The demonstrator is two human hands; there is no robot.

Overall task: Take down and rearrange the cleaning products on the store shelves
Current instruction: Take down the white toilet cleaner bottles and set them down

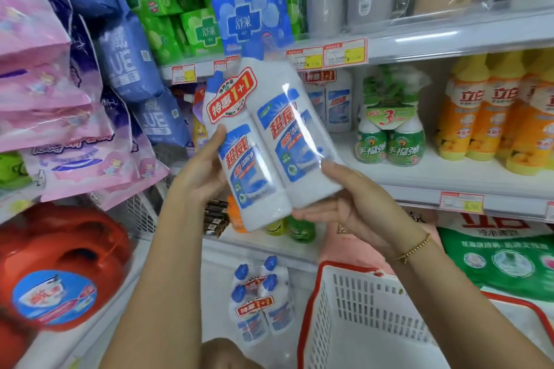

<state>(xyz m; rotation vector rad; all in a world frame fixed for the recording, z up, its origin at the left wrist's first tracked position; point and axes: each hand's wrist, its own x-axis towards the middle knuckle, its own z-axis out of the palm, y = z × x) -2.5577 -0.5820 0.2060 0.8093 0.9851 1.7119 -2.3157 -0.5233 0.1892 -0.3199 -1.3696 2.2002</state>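
The left hand (201, 179) and the right hand (356, 206) together hold up a twin pack (269, 140) of tall white plastic cleaner bottles with blue labels, shrink-wrapped in clear film and bearing a red-and-white "1+1" tag. The twin pack is in the air in front of the middle shelf (449, 182), tilted with its blue caps toward the upper left. The left hand grips its left edge, thumb pressed on the front label; its fingers are hidden behind the bottles. The right hand cradles the lower right corner, its fingers (311, 214) reaching under the base and its thumb lying against the side. A thin gold bracelet (415, 248) circles the right wrist. More white bottles of the same kind (337, 101) stand on the middle shelf behind, beside a wrapped set of green spray bottles (389, 140) and a row of orange-yellow bottles (479, 116). Two further matching packs (257, 305) lie low down, left of a white slotted plastic basket with a red rim (359, 308). At the left hang pink bags (45, 84) and blue pouches (129, 63), with a red jug (60, 260) below them.
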